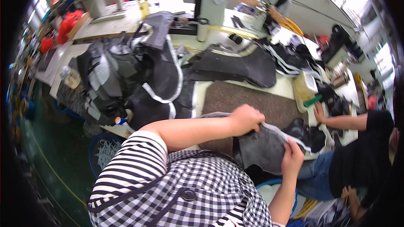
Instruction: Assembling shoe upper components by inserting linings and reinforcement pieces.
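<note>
My left hand point(248, 120) reaches across my body and pinches the pale upper edge of a dark grey fabric piece point(263, 149). Lower and farther right, my right hand point(293, 155) grips the same piece by its right edge, thumb upward. The piece hangs between both hands at the near edge of the table, over a brown textured mat point(244, 101). A whitish strip runs along its top edge toward the right. Just beyond the mat lies a large black curved piece point(231, 65).
Heaped dark pieces with white edging point(113, 67) cover the table's left side. A pale yellow container point(306, 88) with a green-handled tool point(312, 101) stands right. A co-worker in black point(357, 159) is close at right; another person works behind a machine point(214, 8). A blue-rimmed basket point(105, 153) is lower left.
</note>
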Available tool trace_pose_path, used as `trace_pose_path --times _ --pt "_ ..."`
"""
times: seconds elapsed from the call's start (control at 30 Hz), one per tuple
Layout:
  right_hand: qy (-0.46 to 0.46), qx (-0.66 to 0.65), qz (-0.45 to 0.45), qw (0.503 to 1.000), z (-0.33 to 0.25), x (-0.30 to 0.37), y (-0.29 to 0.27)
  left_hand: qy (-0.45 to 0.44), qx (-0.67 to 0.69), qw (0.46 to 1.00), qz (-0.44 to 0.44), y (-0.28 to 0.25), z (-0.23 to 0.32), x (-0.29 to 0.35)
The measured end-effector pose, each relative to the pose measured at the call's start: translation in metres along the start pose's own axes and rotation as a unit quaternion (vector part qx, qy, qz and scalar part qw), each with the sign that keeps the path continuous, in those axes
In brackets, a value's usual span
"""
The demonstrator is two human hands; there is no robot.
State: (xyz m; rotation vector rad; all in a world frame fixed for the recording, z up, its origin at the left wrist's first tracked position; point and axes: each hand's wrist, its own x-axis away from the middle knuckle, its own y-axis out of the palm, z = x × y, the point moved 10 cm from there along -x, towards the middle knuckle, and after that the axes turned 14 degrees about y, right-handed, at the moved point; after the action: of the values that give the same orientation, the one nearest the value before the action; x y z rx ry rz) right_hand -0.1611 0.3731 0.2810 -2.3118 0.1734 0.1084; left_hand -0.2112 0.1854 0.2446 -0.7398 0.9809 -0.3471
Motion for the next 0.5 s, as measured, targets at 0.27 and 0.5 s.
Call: trace_pose_path --times 0.27,0.5 --pt "0.115 0.160 0.083 0.977 0.159 0.005 0.027 0.087 0.730 0.660 -0.155 -0.104 0.169 -0.022" --pt "0.078 0.182 -0.107 0.974 0.088 0.051 0.138 0.061 0.880 0.431 -0.190 -0.114 0.235 -0.006"
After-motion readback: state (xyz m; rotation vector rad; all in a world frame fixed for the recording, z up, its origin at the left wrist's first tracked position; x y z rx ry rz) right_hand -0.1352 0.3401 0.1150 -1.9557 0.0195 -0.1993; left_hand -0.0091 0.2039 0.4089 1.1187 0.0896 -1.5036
